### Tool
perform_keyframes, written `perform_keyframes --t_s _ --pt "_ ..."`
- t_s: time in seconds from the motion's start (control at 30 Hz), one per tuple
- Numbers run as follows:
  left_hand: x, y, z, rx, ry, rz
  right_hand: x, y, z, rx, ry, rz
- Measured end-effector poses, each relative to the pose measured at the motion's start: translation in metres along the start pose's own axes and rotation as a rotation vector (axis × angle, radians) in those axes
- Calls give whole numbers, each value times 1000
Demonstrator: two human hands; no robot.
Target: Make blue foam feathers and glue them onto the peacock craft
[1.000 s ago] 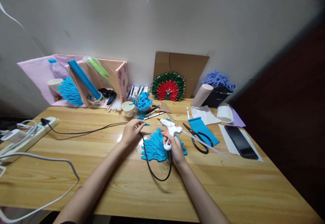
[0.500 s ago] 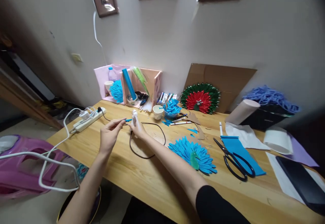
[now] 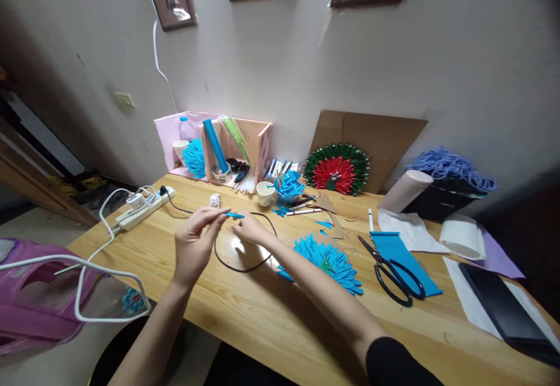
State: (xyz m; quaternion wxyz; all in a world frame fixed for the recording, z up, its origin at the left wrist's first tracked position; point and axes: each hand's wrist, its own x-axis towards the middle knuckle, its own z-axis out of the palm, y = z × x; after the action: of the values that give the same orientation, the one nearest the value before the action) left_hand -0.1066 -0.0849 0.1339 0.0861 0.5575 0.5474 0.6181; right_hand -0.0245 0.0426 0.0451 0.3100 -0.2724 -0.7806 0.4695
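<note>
Head view: left hand (image 3: 195,245) pinches a small blue paper strip (image 3: 234,215) between thumb and fingertips, and the right hand (image 3: 249,231) closes lightly on its other end, left of centre. Half a second ago the right hand gripped the glue gun (image 3: 214,200); now it lies freed on the table (image 3: 245,322) just behind, so gluing seems done and pressing begins

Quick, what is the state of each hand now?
Left hand: closed, pinching a small blue piece.
Right hand: at the piece's other end; grip cannot be told.
</note>
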Motion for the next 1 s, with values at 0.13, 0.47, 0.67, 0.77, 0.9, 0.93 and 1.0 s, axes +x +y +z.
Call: perform_keyframes --t_s 0.13,0.47,0.67,0.77,0.9,0.93,1.0 --pt "2 2 52 -43 -191 65 -48 -23 -82 158 -60 114" --pt "-6 -18 168 -359 -733 -124 -145 -36 -201 140 93 -32" --pt "-8 -11 186 -398 -877 -253 -156 -30 -214 20 -68 -43" --pt "-8 -8 188 -414 -910 -275 -155 -21 -212 65 -46 -56" --pt "-8 -9 191 -432 -921 -308 -153 -13 -209 156 -36 -66" --pt "-8 -10 192 -441 -923 -313 -153 -14 -209 168 -31 -62" --pt "-7 -12 192 -442 -925 -317 -153 -15 -210 179 -10 -48"
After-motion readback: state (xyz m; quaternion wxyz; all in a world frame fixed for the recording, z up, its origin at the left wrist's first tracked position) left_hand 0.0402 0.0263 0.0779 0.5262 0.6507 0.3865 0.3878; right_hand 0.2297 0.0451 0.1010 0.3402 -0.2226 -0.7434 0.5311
